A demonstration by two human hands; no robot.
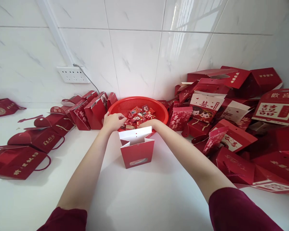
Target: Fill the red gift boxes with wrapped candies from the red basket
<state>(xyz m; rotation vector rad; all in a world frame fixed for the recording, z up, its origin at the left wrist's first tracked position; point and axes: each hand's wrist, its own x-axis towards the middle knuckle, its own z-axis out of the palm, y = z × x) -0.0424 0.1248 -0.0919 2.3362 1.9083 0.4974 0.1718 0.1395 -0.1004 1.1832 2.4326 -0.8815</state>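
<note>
A red plastic basket (159, 107) with wrapped candies (141, 113) in it stands against the wall. At its left front rim is my left hand (114, 122), closed around the edge with the thumb side over the inside. My right hand (148, 123) reaches into the basket at the candies; its fingers are hidden, partly by the raised flap of a box in front. That red gift box (137, 152) stands upright between my forearms, its white-lined top open and a small clear window low on its front. Neither hand touches the box visibly.
Closed red gift boxes with cord handles (21, 160) stand in a row at the left, beside several taller red boxes (96, 110). A heap of red boxes (236, 138) fills the right side. A power strip (73, 74) is on the tiled wall, above the white table (135, 199).
</note>
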